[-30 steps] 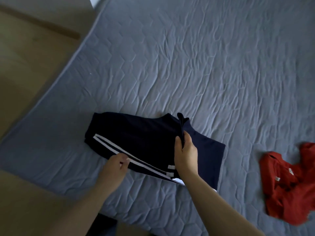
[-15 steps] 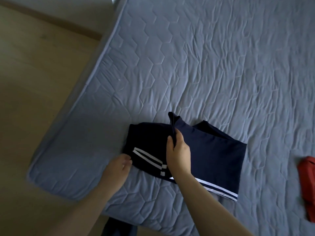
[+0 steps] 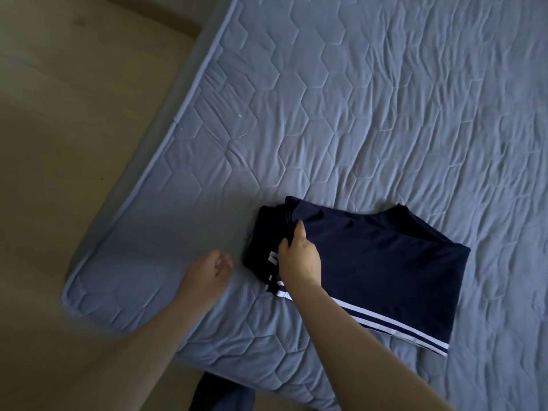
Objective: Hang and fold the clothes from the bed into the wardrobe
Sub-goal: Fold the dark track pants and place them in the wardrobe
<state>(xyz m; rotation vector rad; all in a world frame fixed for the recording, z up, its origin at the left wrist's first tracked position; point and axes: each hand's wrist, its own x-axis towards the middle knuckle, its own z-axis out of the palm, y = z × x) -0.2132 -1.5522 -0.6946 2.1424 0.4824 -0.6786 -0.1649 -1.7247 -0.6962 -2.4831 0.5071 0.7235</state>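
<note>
Left hand [image 3: 209, 272], blurred, has released navy garment [image 3: 385, 262].

Nothing to read here, folks: not a word, brand, number or sign anywhere in view. The navy garment [image 3: 385, 262] lying on the bed [image 3: 385, 99] shows only plain white stripes along its edge, and no lettering or logo can be made out on them. The small white patches by its folded end are too small to tell whether they carry any print.
</note>
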